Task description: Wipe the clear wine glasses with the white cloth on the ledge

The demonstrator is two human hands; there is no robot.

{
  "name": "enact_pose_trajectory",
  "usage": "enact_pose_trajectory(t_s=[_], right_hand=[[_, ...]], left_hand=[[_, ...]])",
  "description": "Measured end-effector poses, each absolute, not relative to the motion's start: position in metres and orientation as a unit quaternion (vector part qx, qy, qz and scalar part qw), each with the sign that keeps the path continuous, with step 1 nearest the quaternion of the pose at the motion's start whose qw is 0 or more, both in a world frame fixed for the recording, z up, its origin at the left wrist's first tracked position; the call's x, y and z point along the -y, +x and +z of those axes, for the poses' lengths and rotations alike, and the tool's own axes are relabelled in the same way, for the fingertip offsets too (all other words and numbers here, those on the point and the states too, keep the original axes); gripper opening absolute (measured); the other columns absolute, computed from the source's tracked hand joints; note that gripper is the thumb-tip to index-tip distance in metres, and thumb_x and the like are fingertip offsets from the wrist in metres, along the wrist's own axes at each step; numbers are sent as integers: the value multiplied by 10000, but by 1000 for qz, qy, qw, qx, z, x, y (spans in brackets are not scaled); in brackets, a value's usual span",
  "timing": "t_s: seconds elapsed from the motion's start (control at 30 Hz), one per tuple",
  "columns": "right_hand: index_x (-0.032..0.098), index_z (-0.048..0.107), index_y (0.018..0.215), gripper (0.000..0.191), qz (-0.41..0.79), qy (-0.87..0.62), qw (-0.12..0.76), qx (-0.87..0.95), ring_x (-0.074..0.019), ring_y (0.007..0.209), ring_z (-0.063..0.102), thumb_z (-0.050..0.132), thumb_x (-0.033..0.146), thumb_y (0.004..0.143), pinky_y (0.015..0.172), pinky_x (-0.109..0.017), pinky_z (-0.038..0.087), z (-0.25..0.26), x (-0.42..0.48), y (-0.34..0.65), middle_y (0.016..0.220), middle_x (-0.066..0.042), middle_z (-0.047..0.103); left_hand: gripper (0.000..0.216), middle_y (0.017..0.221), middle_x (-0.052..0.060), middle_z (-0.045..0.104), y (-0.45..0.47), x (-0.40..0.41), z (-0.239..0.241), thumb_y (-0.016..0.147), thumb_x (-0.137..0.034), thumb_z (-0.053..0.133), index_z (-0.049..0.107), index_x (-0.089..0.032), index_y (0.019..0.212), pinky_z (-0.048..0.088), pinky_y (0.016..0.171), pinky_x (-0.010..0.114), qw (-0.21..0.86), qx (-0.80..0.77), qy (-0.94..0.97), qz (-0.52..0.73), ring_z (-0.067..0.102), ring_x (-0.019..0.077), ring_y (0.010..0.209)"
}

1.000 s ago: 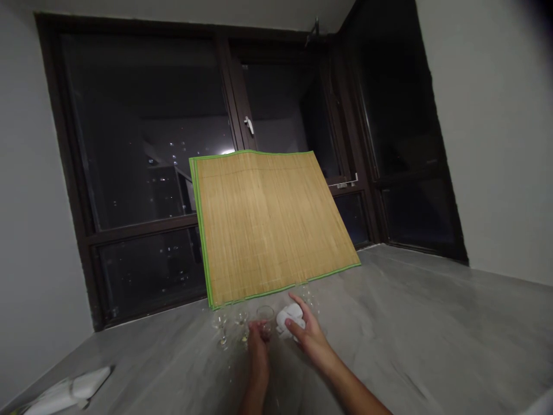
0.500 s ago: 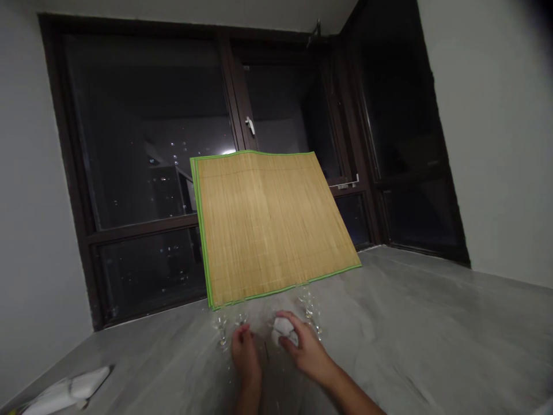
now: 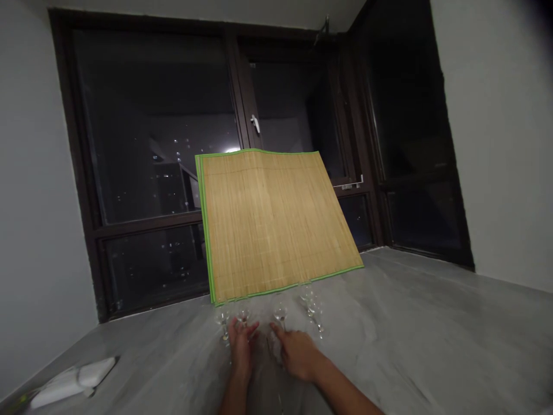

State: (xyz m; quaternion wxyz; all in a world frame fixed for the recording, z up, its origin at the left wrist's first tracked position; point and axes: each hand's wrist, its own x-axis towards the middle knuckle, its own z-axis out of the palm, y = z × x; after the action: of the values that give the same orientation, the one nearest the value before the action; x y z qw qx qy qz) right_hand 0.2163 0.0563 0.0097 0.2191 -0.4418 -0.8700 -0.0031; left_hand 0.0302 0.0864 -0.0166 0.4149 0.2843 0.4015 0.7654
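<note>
Several small clear stemmed glasses stand on the grey marble surface (image 3: 389, 323) in front of a bamboo mat. My left hand (image 3: 241, 349) lies palm down with its fingers stretched toward one glass (image 3: 243, 316), and its fingertips are just short of it. Another glass (image 3: 223, 323) stands a little further left. My right hand (image 3: 296, 354) rests palm down, with one finger extended toward a glass (image 3: 280, 314) just ahead of it. Two more glasses (image 3: 311, 305) stand to the right. I see nothing in either hand.
A bamboo mat (image 3: 276, 222) with a green edge leans against the dark window frame (image 3: 242, 104). White cloths or packets (image 3: 73, 383) lie at the far left on the surface. Grey walls close in both sides.
The glass and the white cloth that my hands held are out of them. A glass now stands ahead of my right hand, the cloth is out of sight, and both hands lie flat.
</note>
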Motion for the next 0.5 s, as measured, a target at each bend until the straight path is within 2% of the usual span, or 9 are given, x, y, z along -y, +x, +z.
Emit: enact_pose_trajectory(t_s=[0.17,0.37,0.5], right_hand=[[215,434,1481,685,18,-471,223,853,-273,907,730,475,156,800,739,-301,474,5,-70,221,1034,-144,768],[200,312,1539,713,5,-484,190,854,-305,987,712,435,163,838,771,-338,477,6,-83,221,1143,-163,730],[263,320,1532,712,-11,-473,186,861,-291,982,713,440,145,840,774,-338,483,5,-85,221,1183,-132,714]], left_hand=[[529,1113,41,618,31,-86,-15,676,-253,671,439,-271,1151,555,712,311,424,-394,279,766,692,175,780],[527,965,-5,624,33,-93,-21,615,-213,709,501,-252,1097,533,696,290,401,-418,272,768,659,157,731],[527,956,-1,624,33,-94,-21,624,-201,688,496,-242,1114,520,665,285,396,-422,266,771,651,158,711]])
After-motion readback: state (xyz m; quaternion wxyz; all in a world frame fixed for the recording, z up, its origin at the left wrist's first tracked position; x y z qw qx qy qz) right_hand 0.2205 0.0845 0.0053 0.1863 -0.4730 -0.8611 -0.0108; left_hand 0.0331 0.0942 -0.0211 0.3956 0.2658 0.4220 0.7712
